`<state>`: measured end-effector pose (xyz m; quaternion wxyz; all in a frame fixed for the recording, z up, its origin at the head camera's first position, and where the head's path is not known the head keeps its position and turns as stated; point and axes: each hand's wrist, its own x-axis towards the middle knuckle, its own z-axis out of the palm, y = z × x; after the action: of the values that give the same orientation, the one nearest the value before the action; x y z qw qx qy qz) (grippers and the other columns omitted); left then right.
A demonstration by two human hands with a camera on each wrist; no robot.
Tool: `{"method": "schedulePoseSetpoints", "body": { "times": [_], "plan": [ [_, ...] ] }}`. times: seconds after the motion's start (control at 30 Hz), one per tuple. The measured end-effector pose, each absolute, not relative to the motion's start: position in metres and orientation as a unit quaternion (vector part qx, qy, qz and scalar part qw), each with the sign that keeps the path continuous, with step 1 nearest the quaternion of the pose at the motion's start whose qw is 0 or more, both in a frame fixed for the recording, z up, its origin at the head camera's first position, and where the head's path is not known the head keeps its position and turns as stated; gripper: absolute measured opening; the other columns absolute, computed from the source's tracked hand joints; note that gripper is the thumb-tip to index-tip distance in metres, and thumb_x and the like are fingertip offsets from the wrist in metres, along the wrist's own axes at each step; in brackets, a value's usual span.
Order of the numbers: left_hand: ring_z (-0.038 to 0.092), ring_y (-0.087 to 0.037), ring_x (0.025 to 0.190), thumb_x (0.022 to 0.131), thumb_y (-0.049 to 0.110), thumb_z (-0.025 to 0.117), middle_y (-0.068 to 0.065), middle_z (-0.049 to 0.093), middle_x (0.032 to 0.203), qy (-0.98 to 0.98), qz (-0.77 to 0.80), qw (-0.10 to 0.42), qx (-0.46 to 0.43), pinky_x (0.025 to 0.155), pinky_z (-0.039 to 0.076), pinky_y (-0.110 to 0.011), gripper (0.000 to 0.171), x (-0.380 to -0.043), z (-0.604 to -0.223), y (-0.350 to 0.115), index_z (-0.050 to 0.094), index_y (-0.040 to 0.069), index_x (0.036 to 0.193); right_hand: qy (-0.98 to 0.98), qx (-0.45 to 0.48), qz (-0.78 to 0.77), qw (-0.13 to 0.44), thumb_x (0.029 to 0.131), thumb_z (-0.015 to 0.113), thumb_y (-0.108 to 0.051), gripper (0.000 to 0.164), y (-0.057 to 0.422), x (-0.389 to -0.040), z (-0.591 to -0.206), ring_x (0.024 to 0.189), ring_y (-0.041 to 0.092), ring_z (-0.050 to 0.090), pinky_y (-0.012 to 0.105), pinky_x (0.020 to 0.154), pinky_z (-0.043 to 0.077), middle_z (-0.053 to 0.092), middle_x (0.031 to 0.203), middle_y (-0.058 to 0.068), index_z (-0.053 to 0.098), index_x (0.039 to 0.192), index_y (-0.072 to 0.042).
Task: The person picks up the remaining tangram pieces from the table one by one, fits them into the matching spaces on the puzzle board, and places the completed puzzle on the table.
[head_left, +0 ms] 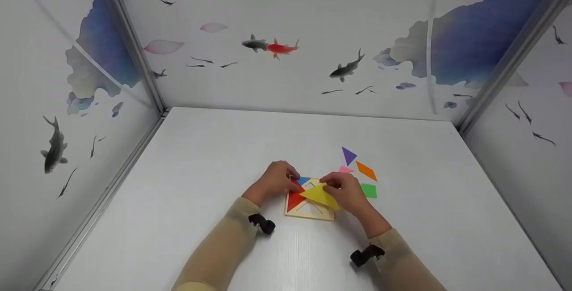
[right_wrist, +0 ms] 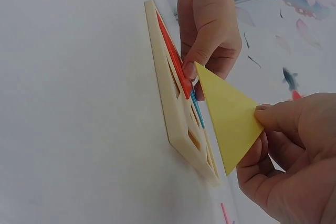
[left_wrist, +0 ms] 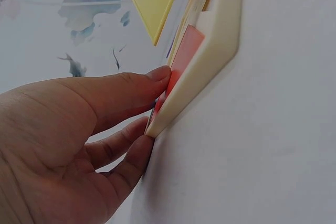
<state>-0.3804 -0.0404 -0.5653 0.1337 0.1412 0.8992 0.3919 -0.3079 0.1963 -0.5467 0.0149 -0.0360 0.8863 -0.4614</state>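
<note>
Tabletop edges: the white tabletop (head_left: 214,157) stretches wide on both sides of the hands and meets the back wall (head_left: 290,90) well beyond the pieces.
Room at the tray: the wooden tray (head_left: 308,216) lies on the tabletop, its near rim facing the person; loose pieces lie close by at its right.
Gap under yellow: the yellow triangle (head_left: 321,196) is held tilted above the tray, apart from its recesses.
Left hand: the left hand (head_left: 277,178) grips the tray's left edge, thumb on top near the red, fingers along the side.
Right hand: the right hand (head_left: 348,192) pinches the yellow triangle at one edge between thumb and fingers.
Tray: pale wood, thick-sided, with cut-out recesses.
Pieces in tray: flat red pieces (head_left: 294,200) at the left, a blue piece (head_left: 304,179) along the far side.
Loose pieces: purple triangle (head_left: 348,155), orange parallelogram (head_left: 366,171), small pink piece (head_left: 345,170), green piece (head_left: 369,191), all flat.
Sleeves: beige cloth (head_left: 214,244), a black wrist camera (head_left: 262,224) at the left cuff.
</note>
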Motion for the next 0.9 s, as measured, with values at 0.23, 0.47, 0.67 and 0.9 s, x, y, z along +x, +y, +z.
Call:
{"method": "schedulePoseSetpoints", "body": {
  "times": [0.23, 0.47, 0.67, 0.9],
  "plan": [
    [0.059, -0.022, 0.108, 0.086, 0.022, 0.089, -0.002, 0.067, 0.116, 0.901, 0.387, 0.132, 0.146, 0.099, 0.057, -0.038, 0.028, -0.3810, -0.5665, -0.0405, 0.082, 0.019, 0.113, 0.888, -0.043, -0.457, 0.024, 0.100, 0.072, -0.006, 0.018, 0.1934, -0.3069, -0.5478, 0.097, 0.020, 0.064, 0.038, 0.098, 0.059, 0.076, 0.111, 0.002, 0.080, 0.115, -0.011],
    [0.059, -0.022, 0.106, 0.087, 0.023, 0.089, -0.003, 0.068, 0.115, 0.901, 0.382, 0.126, 0.164, 0.098, 0.055, -0.039, 0.027, -0.3828, -0.5676, -0.0420, 0.083, 0.016, 0.113, 0.887, -0.046, -0.458, 0.034, 0.099, 0.073, -0.006, 0.016, 0.1913, -0.3052, -0.5477, 0.097, 0.020, 0.065, 0.039, 0.097, 0.059, 0.077, 0.110, 0.001, 0.081, 0.111, -0.014],
    [0.059, -0.021, 0.104, 0.087, 0.024, 0.089, -0.003, 0.067, 0.113, 0.903, 0.377, 0.124, 0.165, 0.097, 0.055, -0.037, 0.028, -0.3830, -0.5676, -0.0421, 0.083, 0.017, 0.113, 0.886, -0.055, -0.458, 0.039, 0.099, 0.074, -0.008, 0.016, 0.1893, -0.3045, -0.5492, 0.098, 0.019, 0.065, 0.038, 0.097, 0.059, 0.077, 0.109, -0.002, 0.082, 0.111, -0.016],
    [0.059, -0.021, 0.103, 0.085, 0.023, 0.090, -0.003, 0.068, 0.112, 0.902, 0.384, 0.125, 0.154, 0.096, 0.055, -0.037, 0.029, -0.3799, -0.5638, -0.0416, 0.082, 0.016, 0.113, 0.887, -0.073, -0.454, 0.038, 0.099, 0.074, -0.007, 0.016, 0.1876, -0.3027, -0.5503, 0.094, 0.019, 0.063, 0.035, 0.091, 0.058, 0.076, 0.105, -0.003, 0.081, 0.112, -0.014]
  ]
}}
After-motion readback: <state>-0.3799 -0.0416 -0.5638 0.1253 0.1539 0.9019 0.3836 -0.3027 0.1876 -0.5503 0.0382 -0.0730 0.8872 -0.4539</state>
